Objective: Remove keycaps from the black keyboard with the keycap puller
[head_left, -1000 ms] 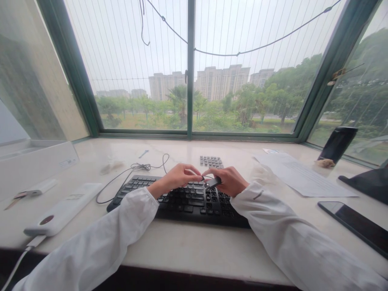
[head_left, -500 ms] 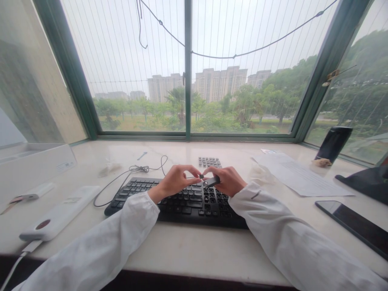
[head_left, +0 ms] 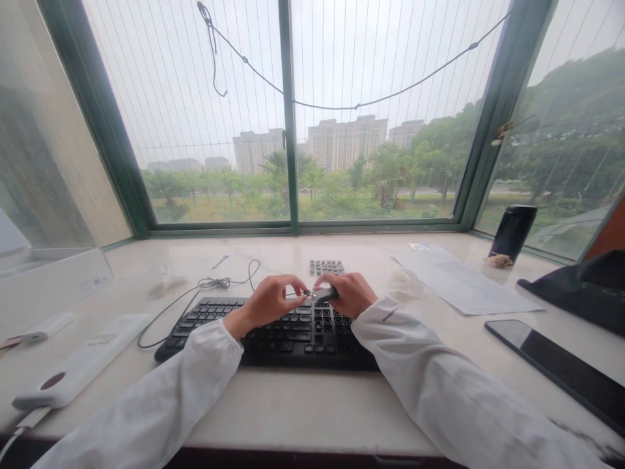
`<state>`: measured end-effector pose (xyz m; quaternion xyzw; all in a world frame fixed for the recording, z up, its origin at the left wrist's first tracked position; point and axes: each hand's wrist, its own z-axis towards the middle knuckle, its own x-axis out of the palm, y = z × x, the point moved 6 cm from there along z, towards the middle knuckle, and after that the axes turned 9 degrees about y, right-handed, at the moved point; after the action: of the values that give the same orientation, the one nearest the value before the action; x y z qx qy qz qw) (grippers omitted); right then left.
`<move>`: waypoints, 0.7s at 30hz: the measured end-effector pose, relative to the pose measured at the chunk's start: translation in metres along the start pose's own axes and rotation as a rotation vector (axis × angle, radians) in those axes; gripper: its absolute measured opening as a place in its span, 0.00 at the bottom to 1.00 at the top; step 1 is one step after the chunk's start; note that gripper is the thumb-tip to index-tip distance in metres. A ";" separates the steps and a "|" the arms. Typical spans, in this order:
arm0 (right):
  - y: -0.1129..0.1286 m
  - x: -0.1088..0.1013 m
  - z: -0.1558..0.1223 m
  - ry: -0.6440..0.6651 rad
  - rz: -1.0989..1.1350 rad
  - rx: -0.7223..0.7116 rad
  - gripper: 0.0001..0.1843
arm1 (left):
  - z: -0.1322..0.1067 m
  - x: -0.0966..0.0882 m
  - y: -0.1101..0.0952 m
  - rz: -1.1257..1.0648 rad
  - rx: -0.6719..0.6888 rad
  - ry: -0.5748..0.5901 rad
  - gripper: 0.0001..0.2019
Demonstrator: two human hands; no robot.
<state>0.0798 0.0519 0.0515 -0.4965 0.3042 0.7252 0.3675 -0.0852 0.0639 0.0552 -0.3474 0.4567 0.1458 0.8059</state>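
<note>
My left hand [head_left: 270, 301] is closed in a pinch over the black keyboard [head_left: 205, 332]. Between its thumb and forefinger is a tiny dark piece [head_left: 307, 293], too small to name for certain. My right hand [head_left: 352, 293] grips a small tool with a dark grey body [head_left: 326, 295] and a shiny metal end, which meets the dark piece or lies right beside it. Below the hands, the keyboard's number pad shows bare key sockets [head_left: 322, 326]. Loose keycaps [head_left: 326, 266] stand in rows behind the keyboard.
The keyboard's coiled cable [head_left: 215, 283] lies at the back left. A white power bank [head_left: 81, 361] and a white box [head_left: 53, 273] are on the left. To the right are a paper sheet [head_left: 463, 280], a phone [head_left: 551, 361] and a dark can-like object [head_left: 512, 233]. Windows stand behind.
The whole view has shifted, so the scene sits further left and slightly lower. Both hands stay together above the keyboard, with the tool's metal end still at the small dark piece.
</note>
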 end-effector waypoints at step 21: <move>-0.068 0.004 0.000 0.139 -0.090 0.605 0.12 | 0.089 0.025 0.081 0.013 -0.250 0.224 0.20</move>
<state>0.1357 0.0896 0.0422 -0.4258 0.5084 0.5490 0.5088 -0.0594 0.1814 0.0302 -0.4561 0.5243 0.1671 0.6994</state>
